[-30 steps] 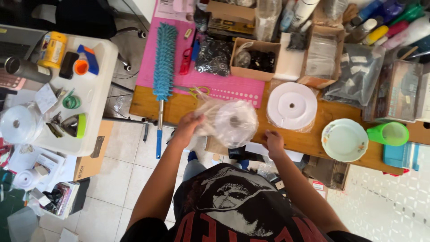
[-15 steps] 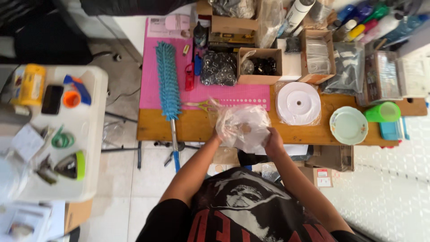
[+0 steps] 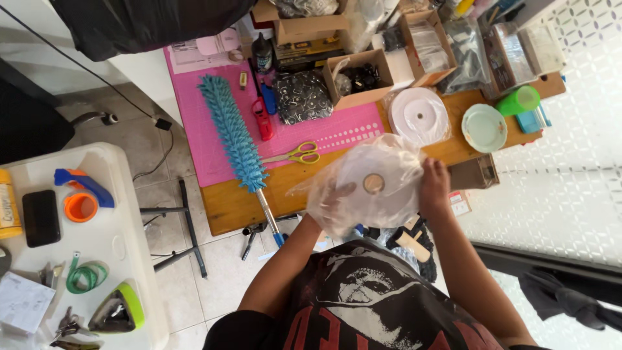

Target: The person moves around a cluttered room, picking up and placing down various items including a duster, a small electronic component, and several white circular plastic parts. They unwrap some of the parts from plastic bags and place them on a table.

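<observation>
Both hands hold up a round white disc wrapped in a clear plastic bag just in front of the wooden table's near edge. My left hand is under the bag at its lower left, seen through the plastic. My right hand grips the bag's right edge. A second white disc lies flat on the table behind it, with a pale green plate and a green cup to its right.
A pink cutting mat carries a blue duster, yellow-handled scissors and a red cutter. Cardboard boxes line the back. A white side table at left holds tape, a phone and small tools.
The view has swung and come closer. The bagged disc has been lifted off the table edge and turned face-up toward me, both hands still holding it.
</observation>
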### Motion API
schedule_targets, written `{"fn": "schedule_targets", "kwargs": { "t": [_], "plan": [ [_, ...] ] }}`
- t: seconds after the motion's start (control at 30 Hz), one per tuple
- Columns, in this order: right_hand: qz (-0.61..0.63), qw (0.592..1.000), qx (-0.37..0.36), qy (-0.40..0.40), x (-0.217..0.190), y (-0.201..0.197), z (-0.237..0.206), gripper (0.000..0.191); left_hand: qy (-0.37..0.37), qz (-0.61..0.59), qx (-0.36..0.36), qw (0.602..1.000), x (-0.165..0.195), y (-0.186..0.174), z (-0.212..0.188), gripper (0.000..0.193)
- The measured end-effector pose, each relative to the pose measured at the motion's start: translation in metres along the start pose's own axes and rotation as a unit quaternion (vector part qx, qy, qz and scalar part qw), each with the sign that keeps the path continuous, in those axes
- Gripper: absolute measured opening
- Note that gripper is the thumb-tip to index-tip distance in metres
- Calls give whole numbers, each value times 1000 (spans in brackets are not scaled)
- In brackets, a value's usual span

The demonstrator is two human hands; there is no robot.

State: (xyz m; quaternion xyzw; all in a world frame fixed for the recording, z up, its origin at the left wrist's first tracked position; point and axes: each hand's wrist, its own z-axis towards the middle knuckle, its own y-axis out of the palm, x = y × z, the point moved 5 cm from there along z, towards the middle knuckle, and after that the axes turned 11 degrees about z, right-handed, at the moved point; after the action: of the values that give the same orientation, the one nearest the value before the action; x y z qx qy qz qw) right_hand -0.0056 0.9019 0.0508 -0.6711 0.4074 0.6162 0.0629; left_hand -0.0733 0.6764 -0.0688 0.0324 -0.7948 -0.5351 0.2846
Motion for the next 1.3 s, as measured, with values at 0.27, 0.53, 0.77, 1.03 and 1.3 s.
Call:
{"fn": "schedule_targets", "kwargs": {
  "t": [0.27, 0.53, 0.77, 1.03, 1.3],
  "plan": [
    [-51, 973, -104, 200, 9, -2, 3, 28, 44, 12, 25, 999, 7, -3, -23, 41],
    [75, 967, -146, 193, 38, 27, 42, 22, 266, 154, 235, 922, 30, -26, -87, 42],
    [-59, 981, -18, 181, 34, 20, 118, 28, 398, 294, 403, 770, 57, -1, -178, 33],
    [-448, 815, -99, -355, 3, 35, 100, 62, 421, 81, 375, 822, 42, 55, -223, 37],
    [12, 814, -439, 379, 76, 94, -71, 59, 414, 5, 439, 797, -29, 120, -216, 43]
  ]
}}
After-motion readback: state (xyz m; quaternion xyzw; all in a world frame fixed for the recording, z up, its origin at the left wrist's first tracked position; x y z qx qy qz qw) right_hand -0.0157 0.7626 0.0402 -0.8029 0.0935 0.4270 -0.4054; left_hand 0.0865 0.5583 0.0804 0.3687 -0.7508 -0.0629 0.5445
